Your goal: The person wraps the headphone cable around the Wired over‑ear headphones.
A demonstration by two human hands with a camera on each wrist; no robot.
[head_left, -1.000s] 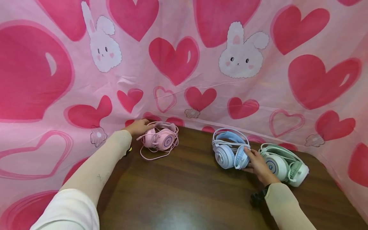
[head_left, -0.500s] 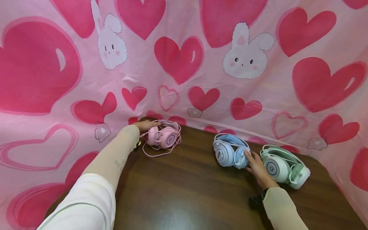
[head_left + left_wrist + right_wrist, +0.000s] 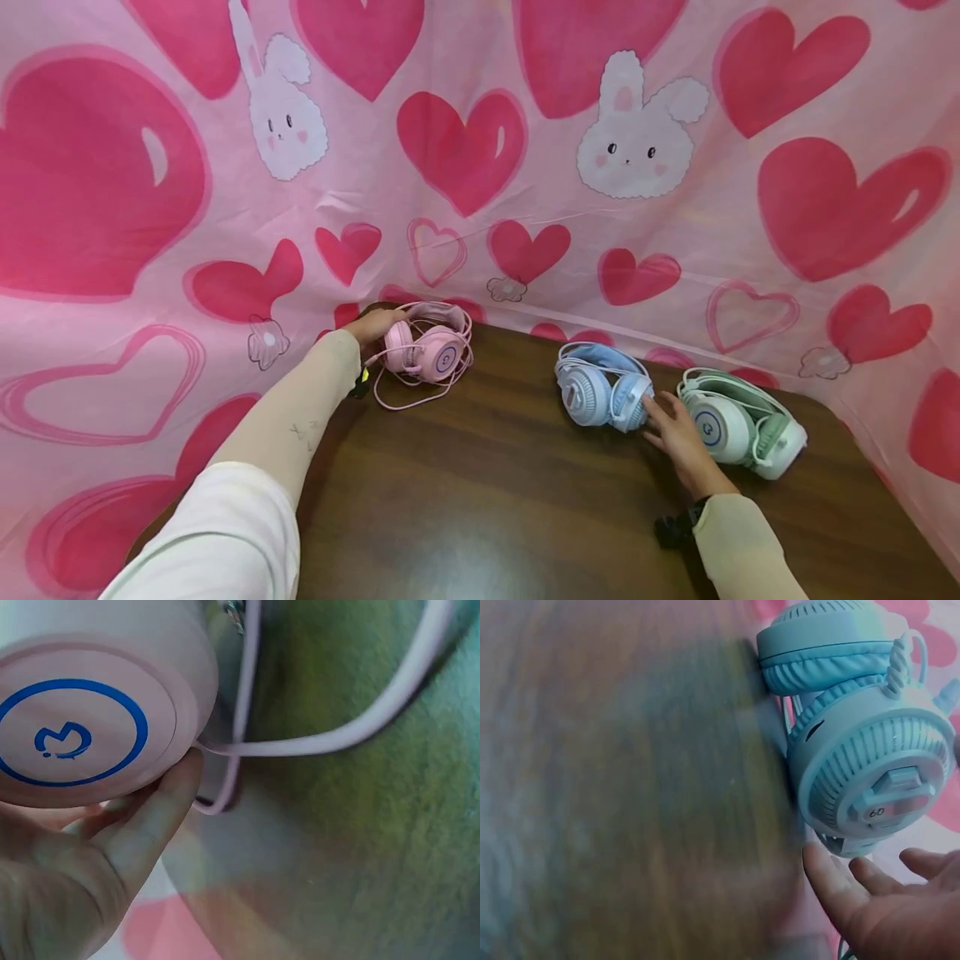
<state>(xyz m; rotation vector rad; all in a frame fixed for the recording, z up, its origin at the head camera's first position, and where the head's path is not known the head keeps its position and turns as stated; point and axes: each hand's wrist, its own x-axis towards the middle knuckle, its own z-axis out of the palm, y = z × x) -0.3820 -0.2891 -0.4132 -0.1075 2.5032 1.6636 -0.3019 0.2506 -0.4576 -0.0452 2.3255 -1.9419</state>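
In the head view, a pink over-ear headset (image 3: 440,357) with its cable looped round it lies at the back left of the table. My left hand (image 3: 376,326) is at its left side. The left wrist view shows that thumb (image 3: 161,817) straight against the rim of an ear cup (image 3: 71,727); the other fingers are partly hidden behind the cup. A light-blue headset (image 3: 587,395) rests farther right. Beside its right ear cup, my right hand (image 3: 681,442) has its fingers spread, the fingertips (image 3: 816,859) right at the cup's lower edge.
A white and green headset (image 3: 720,427) lies right of my right hand, close to it. The brown wooden table (image 3: 480,492) meets a pink cloth (image 3: 547,200) with hearts and rabbits at the back and sides.
My left hand first moved farther over the pink headset, then drew back left. The right hand's fingers have loosened from the light-blue headset and spread. The head view has shifted slightly.
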